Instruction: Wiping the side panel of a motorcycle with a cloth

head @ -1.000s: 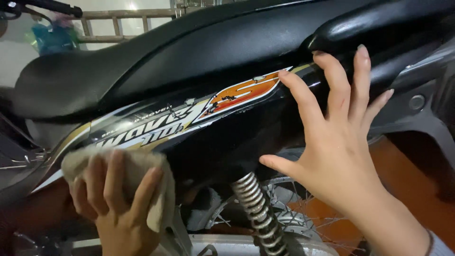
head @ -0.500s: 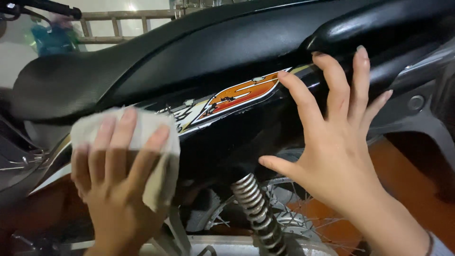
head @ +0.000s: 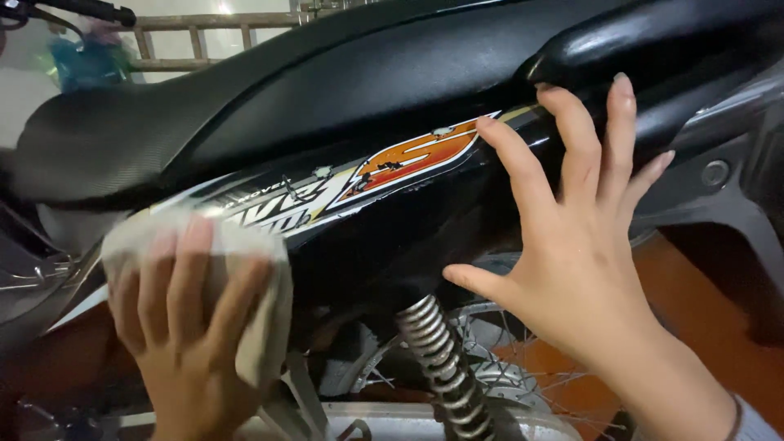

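Two hands on a black motorbike, head view only. Left hand (head: 184, 327) low at frame left, fingers spread flat and pressing a pale, crumpled cloth (head: 245, 269) against the side panel (head: 392, 237); not curled round it, palm and fingers bearing on top. Cloth off-white to grey, bunched and creased, upper edge level with the front end of the striped decal (head: 367, 175), a loose flap hanging below the fingers on the right side; image blurred here, weave not readable. Right hand (head: 572, 261) further right, open, fingers splayed and slightly arched, tips touching the glossy black panel just under the grab rail (head: 653, 41), thumb stretched out leftward, nothing held. Sleeve cuff just visible at the wrist, bottom right corner. Panel glossy black with an orange, red and white decal running diagonally upward to the right, its surface scuffed and chipped in spots. Matte black seat (head: 204, 106) above, long and curved, textured toward the front. Chrome coil spring of the shock absorber (head: 441, 359) below, between the two hands, slanting down to the right. Spoked wheel (head: 506, 376) behind it, orange-red floor (head: 694, 318) beyond. Wooden ladder (head: 212, 33) and handlebar grip (head: 82, 10) at top left.
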